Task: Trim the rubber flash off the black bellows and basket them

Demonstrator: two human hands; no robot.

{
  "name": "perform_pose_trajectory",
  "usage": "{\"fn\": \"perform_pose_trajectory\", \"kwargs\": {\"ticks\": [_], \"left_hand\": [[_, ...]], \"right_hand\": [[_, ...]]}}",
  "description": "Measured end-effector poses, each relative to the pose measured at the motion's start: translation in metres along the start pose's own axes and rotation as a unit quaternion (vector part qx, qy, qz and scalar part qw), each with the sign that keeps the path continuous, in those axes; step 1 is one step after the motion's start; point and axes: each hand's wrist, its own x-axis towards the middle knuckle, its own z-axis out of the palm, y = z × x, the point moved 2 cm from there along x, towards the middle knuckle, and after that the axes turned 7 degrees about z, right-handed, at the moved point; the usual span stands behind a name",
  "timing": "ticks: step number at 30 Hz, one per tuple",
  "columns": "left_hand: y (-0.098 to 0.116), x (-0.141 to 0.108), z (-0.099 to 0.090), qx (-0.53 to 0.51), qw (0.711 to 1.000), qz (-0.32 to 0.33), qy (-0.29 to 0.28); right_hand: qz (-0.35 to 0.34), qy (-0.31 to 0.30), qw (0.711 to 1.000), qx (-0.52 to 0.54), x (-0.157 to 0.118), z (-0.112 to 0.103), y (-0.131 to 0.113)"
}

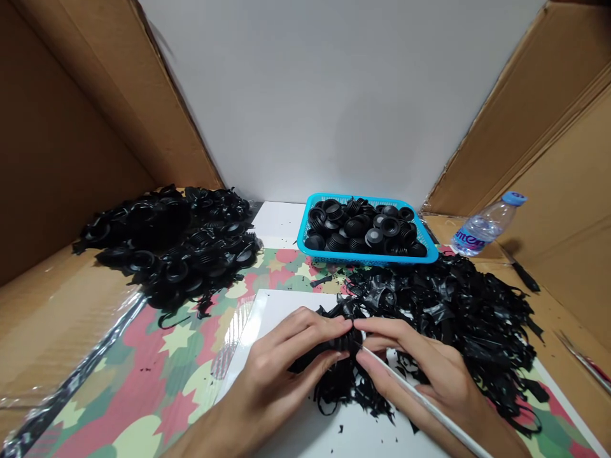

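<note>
Over a white board [296, 423], my left hand [293, 356] is closed on a black ribbed rubber part [346, 340], thumb below and fingers on top. From the other side my right hand [420, 362] pinches at the same part. A thin white-handled tool [420, 397] lies in the right hand, its tip at the rubber part. Black scraps [334, 385] lie on the board beneath both hands. Behind them, a blue basket [367, 257] holds several black ribbed parts.
A heap of black rubber parts [181, 248] lies at left. Black trimmings [458, 312] are piled at right. A water bottle [487, 226], a black-handled tool [525, 277] and metal tweezers or scissors [585, 359] lie farther right. Cardboard walls [539, 121] flank the table.
</note>
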Motion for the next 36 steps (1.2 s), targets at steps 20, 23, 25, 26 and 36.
{"fn": "perform_pose_trajectory", "kwargs": {"ticks": [20,23,25,26,36], "left_hand": [[-0.002,0.000,-0.001,0.012,1.000,-0.001,0.005],[-0.001,0.001,0.003,0.004,1.000,-0.004,0.010],[-0.001,0.003,0.005,-0.005,1.000,-0.010,0.016],[-0.001,0.004,0.006,-0.009,1.000,-0.014,0.015],[-0.006,-0.003,0.010,-0.052,0.998,-0.013,0.013]], "right_hand": [[-0.218,0.036,0.948,-0.231,0.009,0.004,-0.009],[-0.227,0.040,0.939,-0.255,0.009,0.004,-0.008],[-0.213,0.061,0.939,-0.261,0.007,0.007,-0.006],[-0.202,0.073,0.942,-0.258,0.006,0.010,-0.004],[-0.032,0.240,0.926,-0.289,0.007,-0.018,0.016]]}}
